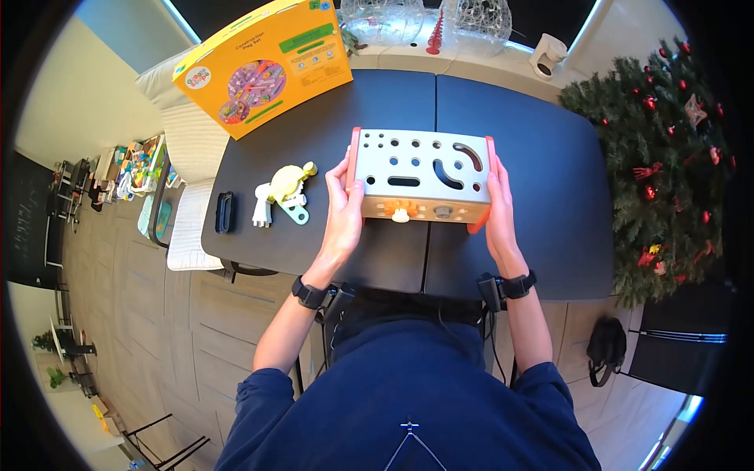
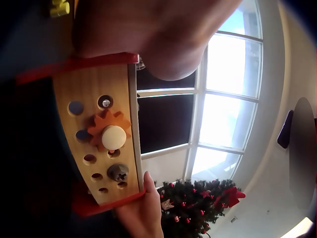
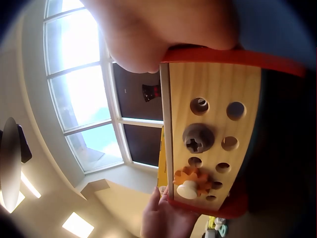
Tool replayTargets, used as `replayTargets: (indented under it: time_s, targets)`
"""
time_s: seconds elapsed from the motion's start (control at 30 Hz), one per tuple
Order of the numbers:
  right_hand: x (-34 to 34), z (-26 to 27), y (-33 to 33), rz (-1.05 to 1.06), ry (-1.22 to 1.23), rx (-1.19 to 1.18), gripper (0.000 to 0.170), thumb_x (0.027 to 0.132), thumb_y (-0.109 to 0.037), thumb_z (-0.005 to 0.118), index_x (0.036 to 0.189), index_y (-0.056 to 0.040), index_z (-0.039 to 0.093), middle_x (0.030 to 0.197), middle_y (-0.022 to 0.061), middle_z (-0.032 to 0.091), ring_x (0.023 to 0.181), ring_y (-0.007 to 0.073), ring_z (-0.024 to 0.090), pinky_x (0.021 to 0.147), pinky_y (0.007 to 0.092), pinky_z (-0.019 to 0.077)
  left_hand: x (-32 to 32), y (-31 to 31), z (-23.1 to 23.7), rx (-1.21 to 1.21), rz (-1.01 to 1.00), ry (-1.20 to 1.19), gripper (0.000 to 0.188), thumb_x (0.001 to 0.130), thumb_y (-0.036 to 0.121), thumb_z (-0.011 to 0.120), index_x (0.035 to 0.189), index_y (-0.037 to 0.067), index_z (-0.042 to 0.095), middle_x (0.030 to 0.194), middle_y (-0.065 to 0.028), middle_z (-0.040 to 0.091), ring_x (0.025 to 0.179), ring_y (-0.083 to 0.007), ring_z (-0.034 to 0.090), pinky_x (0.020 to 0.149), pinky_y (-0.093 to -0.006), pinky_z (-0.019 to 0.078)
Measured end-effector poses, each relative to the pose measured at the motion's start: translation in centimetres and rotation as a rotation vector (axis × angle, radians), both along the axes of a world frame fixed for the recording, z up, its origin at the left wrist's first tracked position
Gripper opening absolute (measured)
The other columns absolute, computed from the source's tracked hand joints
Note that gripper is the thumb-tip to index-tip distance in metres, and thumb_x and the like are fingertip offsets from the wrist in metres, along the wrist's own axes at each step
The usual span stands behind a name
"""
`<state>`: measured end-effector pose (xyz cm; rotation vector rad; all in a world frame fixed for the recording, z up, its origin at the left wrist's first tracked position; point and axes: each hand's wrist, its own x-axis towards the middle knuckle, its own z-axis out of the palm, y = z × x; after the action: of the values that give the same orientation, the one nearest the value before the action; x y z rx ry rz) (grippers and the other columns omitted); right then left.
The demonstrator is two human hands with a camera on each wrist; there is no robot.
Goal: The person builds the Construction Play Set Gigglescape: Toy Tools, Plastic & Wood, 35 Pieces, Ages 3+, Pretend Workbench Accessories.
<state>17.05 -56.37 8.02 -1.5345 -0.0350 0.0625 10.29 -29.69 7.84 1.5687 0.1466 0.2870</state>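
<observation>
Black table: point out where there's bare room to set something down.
On the table, bare room lies between the right hand and the Christmas tree, and behind the toy workbench. The left side is crowded: yellow box, toy pieces, black holder.

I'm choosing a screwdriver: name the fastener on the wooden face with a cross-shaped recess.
The gray screw; the white peg over the orange gear shows none.

From the head, looks forward and down over the black table (image 1: pixel 534 196), set farthest back. From the left wrist, faces the wooden panel (image 2: pixel 90 113) close up, turned sideways, with windows (image 2: pixel 230 74) beyond. From the right wrist, faces the same panel, also close, turned the opposite way. Shares orange gear (image 3: pixel 200 181) and grey bolt (image 3: pixel 199 134) across both wrist views
</observation>
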Motion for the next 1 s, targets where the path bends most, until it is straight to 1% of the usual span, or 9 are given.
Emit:
replayTargets:
  time_s: [0.1,0.13,0.23,0.27,0.37,0.4,0.5,0.73,1.0]
  targets:
    - [0.3,-0.5,0.0,-0.015,-0.016,0.008,0.061,0.117,-0.039,0.044,0.167,-0.0048,0.035,0.166,0.0152,0.044,0.154,0.0256,0.041,0.125,0.0376,0.0322,-0.2,0.6,-0.1,0.052,-0.032,0.028,0.049,0.117,0.022,0.044,0.159,0.003,0.026,0.174,-0.0212,0.026,0.161,-0.0294,0.026,0.132,-0.0446,0.022]
    - [0.3,-0.7,-0.2,-0.009,-0.029,0.01,0.061,0.117,-0.039,0.044,0.167,-0.0047,0.036,0.166,0.0154,0.045,0.153,0.0257,0.042,0.125,0.0374,0.0325,-0.5,0.8,-0.3,0.096,0.024,-0.013,0.043,0.117,0.022,0.044,0.155,0.003,0.038,0.163,-0.022,0.045,0.153,-0.0284,0.043,0.127,-0.0453,0.0352]
    - [0.5,-0.9,-0.5,0.012,-0.056,-0.021,0.061,0.117,-0.039,0.044,0.167,-0.0053,0.038,0.164,0.0162,0.047,0.152,0.0261,0.044,0.124,0.0378,0.0341,-1.5,4.7,0.7,0.114,-0.09,0.098,0.039,0.118,0.027,0.045,0.147,0.002,0.054,0.15,-0.0147,0.06,0.139,-0.0267,0.06,0.11,-0.0369,0.0521]
    - [0.5,-0.7,-0.6,0.02,-0.057,-0.04,0.06,0.117,-0.039,0.043,0.167,-0.0055,0.038,0.164,0.0163,0.047,0.152,0.0261,0.044,0.124,0.0378,0.0343,-2.1,5.9,1.3,0.303,-0.032,0.109,0.037,0.118,0.028,0.044,0.137,0.003,0.063,0.136,-0.0123,0.069,0.124,-0.0252,0.071,0.093,-0.0351,0.0597]
    - [0.3,-0.6,-0.4,0.022,-0.066,-0.053,0.059,0.117,-0.039,0.043,0.167,-0.0065,0.039,0.163,0.0157,0.049,0.151,0.026,0.045,0.123,0.0382,0.0357,-3.3,10.5,-0.2,1.029,0.098,0.1,0.028,0.11,0.016,0.056,0.135,0.005,0.063,0.13,-0.0164,0.07,0.11,-0.0336,0.074,0.085,-0.0435,0.0599]
    - [0.2,-0.4,-0.3,0.027,-0.067,-0.045,0.059,0.117,-0.038,0.043,0.167,-0.0065,0.039,0.162,0.0154,0.05,0.15,0.0258,0.046,0.123,0.0383,0.036,-3.7,11.3,-0.7,1.1,0.123,0.149,0.031,0.104,0.014,0.062,0.135,0.009,0.063,0.128,-0.0163,0.067,0.106,-0.0389,0.072,0.082,-0.0482,0.0608]
    - [0.3,-0.6,-0.2,0.015,-0.077,-0.052,0.059,0.117,-0.039,0.043,0.166,-0.0066,0.04,0.161,0.0148,0.051,0.149,0.0254,0.047,0.122,0.0385,0.0367,-4.0,12.6,-1.8,1.242,0.093,0.32,0.034,0.102,0.015,0.066,0.135,0.013,0.062,0.128,-0.0161,0.063,0.104,-0.0387,0.073,0.079,-0.0505,0.0618]
    - [-0.1,-0.4,-0.1,0.014,-0.045,-0.143,0.06,0.116,-0.042,0.043,0.166,-0.0082,0.04,0.162,0.0165,0.049,0.151,0.0279,0.044,0.124,0.0398,0.0345,-2.8,13.2,-5.5,1.516,0.055,0.195,0.036,0.089,0.004,0.072,0.123,0.005,0.062,0.113,-0.0184,0.065,0.093,-0.0357,0.076,0.071,-0.047,0.0642]
    - [-0.3,1.6,-1.9,0.101,-0.043,-0.265,0.058,0.118,-0.044,0.039,0.161,-0.0057,0.043,0.16,0.0152,0.05,0.153,0.0254,0.042,0.126,0.0395,0.0315,-1.5,13.1,-5.2,1.529,0.072,0.166,0.021,0.094,0.01,0.074,0.112,0.003,0.065,0.101,-0.0165,0.069,0.091,-0.0347,0.075,0.072,-0.0469,0.0629]
